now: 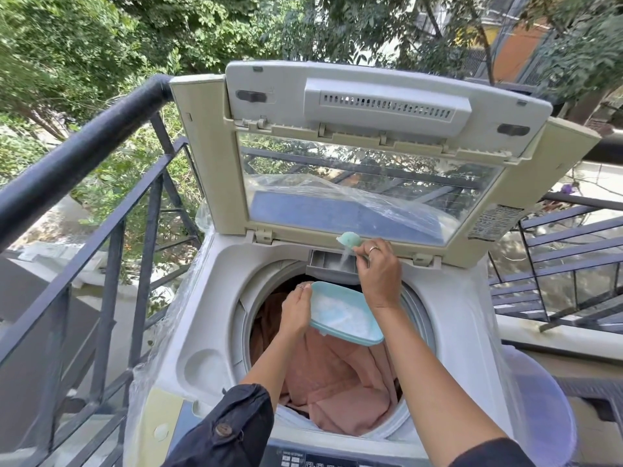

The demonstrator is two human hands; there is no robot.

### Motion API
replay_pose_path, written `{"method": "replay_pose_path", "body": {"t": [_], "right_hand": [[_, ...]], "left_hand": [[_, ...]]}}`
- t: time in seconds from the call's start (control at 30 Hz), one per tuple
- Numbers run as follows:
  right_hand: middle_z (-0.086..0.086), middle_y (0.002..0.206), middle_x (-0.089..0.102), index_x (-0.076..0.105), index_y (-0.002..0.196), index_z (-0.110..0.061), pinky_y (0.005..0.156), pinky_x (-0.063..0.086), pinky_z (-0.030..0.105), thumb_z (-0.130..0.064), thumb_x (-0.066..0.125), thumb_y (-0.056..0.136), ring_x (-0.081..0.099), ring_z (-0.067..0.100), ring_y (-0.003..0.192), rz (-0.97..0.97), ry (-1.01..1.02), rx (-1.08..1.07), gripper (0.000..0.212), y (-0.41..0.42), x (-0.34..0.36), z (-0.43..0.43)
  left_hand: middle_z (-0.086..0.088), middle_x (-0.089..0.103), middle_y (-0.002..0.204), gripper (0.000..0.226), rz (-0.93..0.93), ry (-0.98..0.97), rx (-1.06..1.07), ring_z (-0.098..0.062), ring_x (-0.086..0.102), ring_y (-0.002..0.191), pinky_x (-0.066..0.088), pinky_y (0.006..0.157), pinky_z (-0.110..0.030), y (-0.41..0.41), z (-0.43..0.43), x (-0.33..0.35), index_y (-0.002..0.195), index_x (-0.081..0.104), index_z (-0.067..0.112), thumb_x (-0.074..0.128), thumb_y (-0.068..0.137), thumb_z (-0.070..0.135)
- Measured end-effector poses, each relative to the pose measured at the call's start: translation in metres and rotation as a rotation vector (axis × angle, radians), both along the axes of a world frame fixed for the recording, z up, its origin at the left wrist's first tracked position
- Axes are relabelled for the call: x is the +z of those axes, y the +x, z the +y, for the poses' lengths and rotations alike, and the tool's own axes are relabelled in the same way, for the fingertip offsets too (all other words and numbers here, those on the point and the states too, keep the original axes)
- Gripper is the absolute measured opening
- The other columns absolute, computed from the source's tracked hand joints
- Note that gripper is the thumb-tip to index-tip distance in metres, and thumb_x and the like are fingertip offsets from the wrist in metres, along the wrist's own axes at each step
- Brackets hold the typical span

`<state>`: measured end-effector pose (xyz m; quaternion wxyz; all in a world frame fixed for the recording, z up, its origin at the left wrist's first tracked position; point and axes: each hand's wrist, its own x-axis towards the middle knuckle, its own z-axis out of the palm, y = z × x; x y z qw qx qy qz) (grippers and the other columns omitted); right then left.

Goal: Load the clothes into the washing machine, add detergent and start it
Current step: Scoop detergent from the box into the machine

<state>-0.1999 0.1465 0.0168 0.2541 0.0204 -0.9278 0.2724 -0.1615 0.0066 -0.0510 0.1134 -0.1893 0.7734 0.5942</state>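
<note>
The top-loading washing machine (215,298) stands with its lid (354,156) raised. Pink and brown clothes (337,382) fill the drum. My left hand (296,308) holds a light-blue detergent box (344,315) with white powder in it, over the drum. My right hand (379,267) tips a small green scoop (350,239), and powder falls from it into the open detergent drawer (332,262) at the back rim of the tub.
A black metal railing (84,170) runs close along the left. More railings and stairs (556,264) lie to the right. A bluish round tub (546,399) stands by the machine's right side. The control panel (320,461) sits at the near edge. Trees fill the background.
</note>
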Motion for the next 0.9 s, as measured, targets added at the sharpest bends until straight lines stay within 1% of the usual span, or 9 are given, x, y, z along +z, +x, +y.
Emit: {"method": "replay_pose_path", "body": {"t": [0.07,0.2,0.37,0.47,0.57,0.67,0.77,0.87,0.9], "right_hand": [[0.009,0.073,0.067,0.065,0.066,-0.004,0.065,0.039,0.025,0.004,0.073,0.064,0.064,0.029,0.069,0.016,0.004,0.004,0.011,0.000,-0.001,0.001],[0.010,0.072,0.067,0.065,0.066,-0.002,0.067,0.039,0.025,0.005,0.070,0.065,0.064,0.030,0.068,0.051,-0.021,0.009,0.009,0.001,0.001,0.001],[0.011,0.071,0.066,0.064,0.065,-0.001,0.066,0.038,0.023,0.006,0.073,0.065,0.063,0.029,0.066,0.080,-0.038,0.009,0.011,0.000,0.002,0.000],[0.010,0.072,0.067,0.065,0.066,-0.002,0.064,0.040,0.020,0.007,0.072,0.066,0.064,0.028,0.068,0.054,-0.077,-0.005,0.011,-0.001,0.000,0.000],[0.010,0.080,0.071,0.068,0.072,-0.003,0.068,0.049,0.029,0.002,0.073,0.071,0.067,0.028,0.074,-0.056,-0.209,-0.037,0.007,0.000,-0.001,0.003],[0.009,0.084,0.074,0.071,0.076,-0.004,0.075,0.051,0.032,-0.003,0.074,0.072,0.068,0.022,0.078,-0.193,-0.334,-0.032,0.005,0.003,-0.001,0.009],[0.010,0.082,0.075,0.073,0.077,-0.004,0.075,0.051,0.028,-0.003,0.075,0.072,0.065,0.015,0.073,-0.338,-0.397,0.038,0.006,0.009,0.000,0.016],[0.006,0.084,0.075,0.073,0.078,-0.008,0.076,0.053,0.024,-0.005,0.075,0.072,0.064,0.011,0.075,-0.485,-0.346,0.124,0.007,0.020,-0.002,0.018],[0.005,0.085,0.075,0.073,0.078,-0.009,0.075,0.051,0.018,-0.006,0.075,0.072,0.063,0.010,0.077,-0.503,-0.326,0.134,0.007,0.024,-0.001,0.018]], "left_hand": [[-0.005,0.056,0.114,0.035,0.003,0.008,0.005,-0.014,0.047,0.100,0.029,0.082,-0.021,0.000,0.000,0.001,0.118,0.060,0.010,0.034,0.101,0.024],[-0.002,0.054,0.112,0.035,-0.009,0.036,0.025,-0.014,0.047,0.100,0.029,0.083,-0.021,0.001,0.001,0.004,0.120,0.060,0.010,0.035,0.101,0.025],[-0.002,0.053,0.113,0.035,-0.006,0.040,0.022,-0.014,0.045,0.102,0.030,0.084,-0.023,0.002,0.001,0.008,0.121,0.059,0.011,0.034,0.101,0.025],[-0.003,0.054,0.116,0.035,0.009,0.029,0.014,-0.015,0.046,0.103,0.031,0.085,-0.024,0.002,0.001,0.010,0.121,0.059,0.011,0.033,0.102,0.025],[-0.007,0.057,0.121,0.036,0.014,0.033,0.024,-0.018,0.049,0.105,0.034,0.087,-0.027,0.003,0.001,0.011,0.120,0.060,0.011,0.033,0.101,0.026],[-0.010,0.058,0.122,0.036,0.019,0.014,0.047,-0.023,0.051,0.111,0.037,0.092,-0.032,0.004,0.001,0.013,0.120,0.059,0.009,0.033,0.102,0.027],[-0.011,0.059,0.121,0.036,0.028,0.009,0.089,-0.017,0.049,0.101,0.032,0.084,-0.026,0.005,0.003,0.018,0.118,0.060,0.008,0.034,0.101,0.026],[-0.012,0.059,0.121,0.035,0.047,0.035,0.129,-0.015,0.047,0.098,0.031,0.083,-0.024,0.010,0.007,0.022,0.118,0.060,0.008,0.035,0.101,0.026],[-0.011,0.059,0.121,0.035,0.051,0.047,0.145,-0.014,0.047,0.098,0.030,0.083,-0.023,0.012,0.008,0.025,0.118,0.060,0.007,0.035,0.101,0.026]]}}
